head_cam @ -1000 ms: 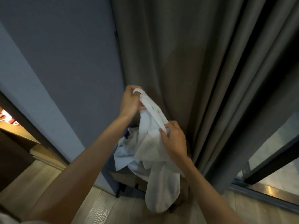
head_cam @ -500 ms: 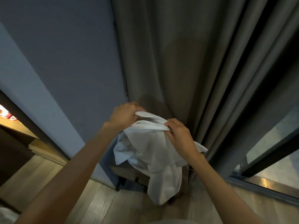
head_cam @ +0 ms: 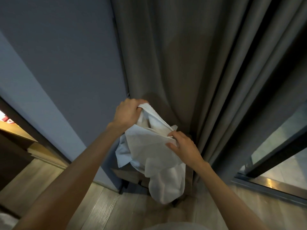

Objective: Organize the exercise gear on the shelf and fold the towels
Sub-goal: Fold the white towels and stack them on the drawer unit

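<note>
Two hands hold one white towel over one low wooden stool. Our left hand clenches the top edge in a fist; our right hand, lower, pinches that edge between thumb and fingers. The edge slants down from left to right, and the towel's length hangs downward, rounded end toward the floor. One pale blue cloth lies behind on the stool. Beyond we see one grey curtain and one wall.
</note>
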A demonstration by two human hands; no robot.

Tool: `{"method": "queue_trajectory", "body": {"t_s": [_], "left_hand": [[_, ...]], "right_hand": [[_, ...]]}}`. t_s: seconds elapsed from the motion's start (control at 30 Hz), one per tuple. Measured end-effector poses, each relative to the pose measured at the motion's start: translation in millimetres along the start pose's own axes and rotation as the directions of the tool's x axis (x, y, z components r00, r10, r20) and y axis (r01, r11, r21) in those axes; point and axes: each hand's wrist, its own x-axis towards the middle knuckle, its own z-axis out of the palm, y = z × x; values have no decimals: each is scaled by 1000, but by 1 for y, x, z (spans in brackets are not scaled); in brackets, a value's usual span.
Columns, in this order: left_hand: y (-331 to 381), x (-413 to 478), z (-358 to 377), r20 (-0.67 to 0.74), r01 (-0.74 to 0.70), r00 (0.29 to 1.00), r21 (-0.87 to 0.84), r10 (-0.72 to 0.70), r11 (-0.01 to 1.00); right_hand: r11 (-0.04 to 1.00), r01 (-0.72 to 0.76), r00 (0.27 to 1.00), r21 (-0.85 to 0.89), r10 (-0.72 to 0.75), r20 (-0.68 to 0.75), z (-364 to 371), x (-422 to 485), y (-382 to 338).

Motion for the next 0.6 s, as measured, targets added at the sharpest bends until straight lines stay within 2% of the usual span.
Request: {"method": "queue_trajectory", "body": {"t_s": [0.2, 0.37, 0.5, 0.6], "left_hand": [[-5, 3, 1, -22, 38, 999, -39, -39, 999], [-12, 6, 4, -93, 86, 991, -73, -92, 994], [-17, 8, 5, -109, 97, 989, -55, -103, 994], [-26, 11, 2, -117, 98, 989, 89, -87, 991]], "right_hand": [[994, -62, 997, 93, 66, -34, 1, -3, 12], [985, -163, 983, 47, 158, 95, 5, -6, 32], [991, -133, 980, 11, 130, 150, 9, -9, 36], [998, -43, 990, -43, 49, 129, 0, -11, 38]]}}
